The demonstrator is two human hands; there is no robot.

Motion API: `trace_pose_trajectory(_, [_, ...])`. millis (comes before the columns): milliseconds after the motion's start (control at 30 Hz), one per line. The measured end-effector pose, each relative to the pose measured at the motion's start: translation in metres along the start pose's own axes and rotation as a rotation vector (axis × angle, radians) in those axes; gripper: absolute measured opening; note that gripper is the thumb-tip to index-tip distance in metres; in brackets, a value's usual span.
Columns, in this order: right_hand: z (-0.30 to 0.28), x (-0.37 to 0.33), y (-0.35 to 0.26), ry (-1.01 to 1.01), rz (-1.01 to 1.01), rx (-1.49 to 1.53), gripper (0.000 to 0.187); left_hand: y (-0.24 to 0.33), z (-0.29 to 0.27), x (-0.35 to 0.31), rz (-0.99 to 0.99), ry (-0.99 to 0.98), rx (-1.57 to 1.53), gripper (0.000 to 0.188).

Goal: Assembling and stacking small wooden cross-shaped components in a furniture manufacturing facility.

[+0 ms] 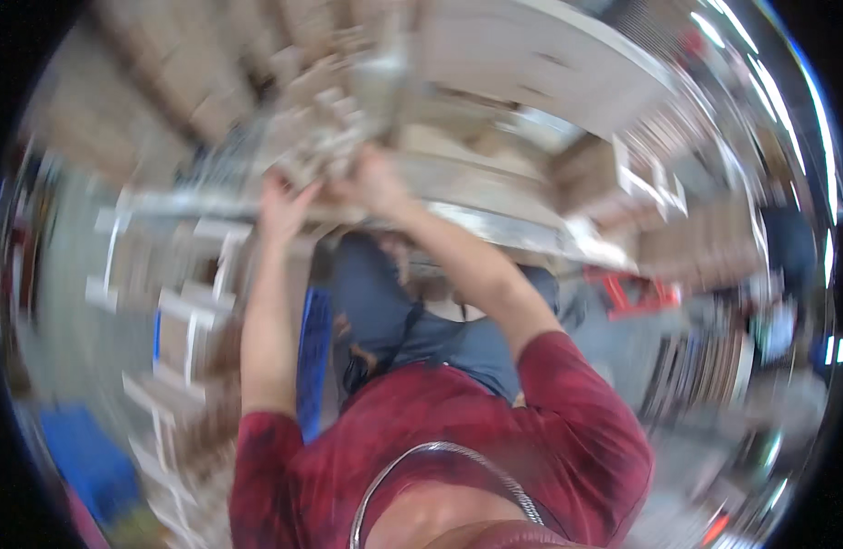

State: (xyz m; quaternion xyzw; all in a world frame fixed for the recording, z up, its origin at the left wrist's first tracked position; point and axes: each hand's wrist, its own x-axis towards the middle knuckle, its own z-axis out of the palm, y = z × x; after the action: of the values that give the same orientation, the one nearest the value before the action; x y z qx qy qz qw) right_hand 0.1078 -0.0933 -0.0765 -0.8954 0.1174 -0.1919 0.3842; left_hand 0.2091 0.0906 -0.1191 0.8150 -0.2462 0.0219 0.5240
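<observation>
The whole picture is smeared by motion. A heap of small pale pieces point(316, 133), blocky and apparently wooden, lies at the far edge of the bench ahead of me, left of centre. My left hand point(287, 203) reaches its near left side, thumb and a finger spread in a V against the pieces. On the heap's right is my right hand point(376, 181), its fingers blurred and partly hidden by the pieces. Whether either hand grips any of them cannot be made out. Both forearms stretch forward over my lap.
Brown stacks point(179, 73) stand at the far left. A pale board or box point(540, 55) is at the far right, above a bench surface point(476, 183). Pale-edged stacks point(188, 339) flank my left, beside a blue crate point(313, 352). A red stool-like object point(637, 293) stands right.
</observation>
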Motion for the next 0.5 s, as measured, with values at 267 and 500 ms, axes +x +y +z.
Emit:
trace_pose_trajectory(267, [-0.128,-0.097,0.007,-0.027,-0.185,-0.1,0.039,-0.042,-0.001,0.006,0.011,-0.146,-0.337,0.064])
trace_pose_trajectory(500, [-0.393,-0.154,0.059,0.641,0.721,0.204,0.038,0.036,-0.087,-0.089,0.153,0.172,0.613,0.055])
